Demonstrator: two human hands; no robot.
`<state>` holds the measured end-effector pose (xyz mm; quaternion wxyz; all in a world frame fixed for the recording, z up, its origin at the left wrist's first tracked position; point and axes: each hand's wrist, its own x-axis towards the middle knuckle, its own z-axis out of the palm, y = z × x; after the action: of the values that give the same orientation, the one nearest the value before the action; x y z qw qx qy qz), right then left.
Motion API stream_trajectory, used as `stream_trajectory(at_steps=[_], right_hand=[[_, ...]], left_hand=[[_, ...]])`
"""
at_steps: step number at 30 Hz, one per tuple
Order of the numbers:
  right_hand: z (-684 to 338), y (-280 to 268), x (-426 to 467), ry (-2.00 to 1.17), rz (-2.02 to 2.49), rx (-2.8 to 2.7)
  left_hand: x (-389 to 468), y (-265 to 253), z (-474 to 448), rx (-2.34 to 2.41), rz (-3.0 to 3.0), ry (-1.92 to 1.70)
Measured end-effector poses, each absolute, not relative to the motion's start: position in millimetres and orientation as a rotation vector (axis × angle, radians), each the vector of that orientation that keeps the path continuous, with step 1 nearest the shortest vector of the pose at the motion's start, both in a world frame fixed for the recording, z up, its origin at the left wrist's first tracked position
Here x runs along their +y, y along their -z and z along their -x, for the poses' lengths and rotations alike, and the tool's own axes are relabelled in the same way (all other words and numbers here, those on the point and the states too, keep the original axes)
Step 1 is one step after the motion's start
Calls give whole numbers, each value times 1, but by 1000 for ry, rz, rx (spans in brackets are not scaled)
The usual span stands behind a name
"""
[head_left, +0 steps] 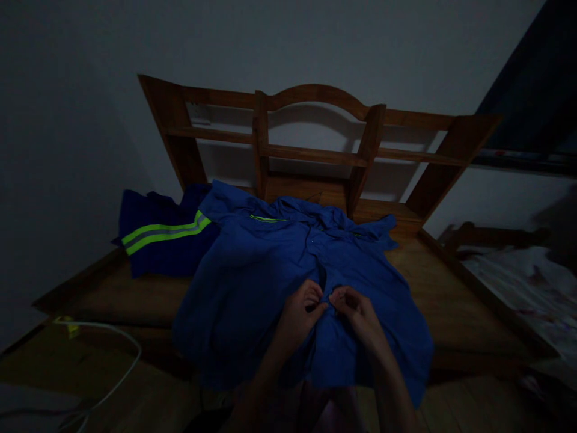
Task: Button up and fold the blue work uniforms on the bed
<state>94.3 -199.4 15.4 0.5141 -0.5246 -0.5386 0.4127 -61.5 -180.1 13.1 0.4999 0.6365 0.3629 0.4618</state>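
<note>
**Both hands pinched at the front of a blue shirt**

The left hand (303, 308) and the right hand (356, 310) meet near the middle of the scene, fingertips almost touching each other, both curled in and pinching the cloth along the front opening of the blue shirt (252, 282). The light is dim, so whether a button sits between the fingers cannot be told; the grip looks like a fine pinch on the fabric edges. The shirt lies spread flat directly under and around the hands, collar at the far end, hem at the near end over the forearms, a thin yellow-green stripe near its far left shoulder. To the far left, touching the shirt's sleeve, lies a darker blue garment (157, 240) with a yellow-green reflective band. Both rest on a wooden bed frame (451, 300), whose headboard (315, 132) stands against the far wall. A white cable (121, 361) curves across the near left.
</note>
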Motion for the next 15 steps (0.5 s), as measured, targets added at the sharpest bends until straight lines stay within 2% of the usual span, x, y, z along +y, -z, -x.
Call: stream_trajectory(at_steps=[8, 15], right_hand=[[-91, -17, -197, -990, 1273, -1296], [-90, -21, -202, -915, 1294, -1258]], left_hand=[[-182, -11, 58, 1032, -1623, -1135], [-178, -16, 63, 941, -1559, -1115]])
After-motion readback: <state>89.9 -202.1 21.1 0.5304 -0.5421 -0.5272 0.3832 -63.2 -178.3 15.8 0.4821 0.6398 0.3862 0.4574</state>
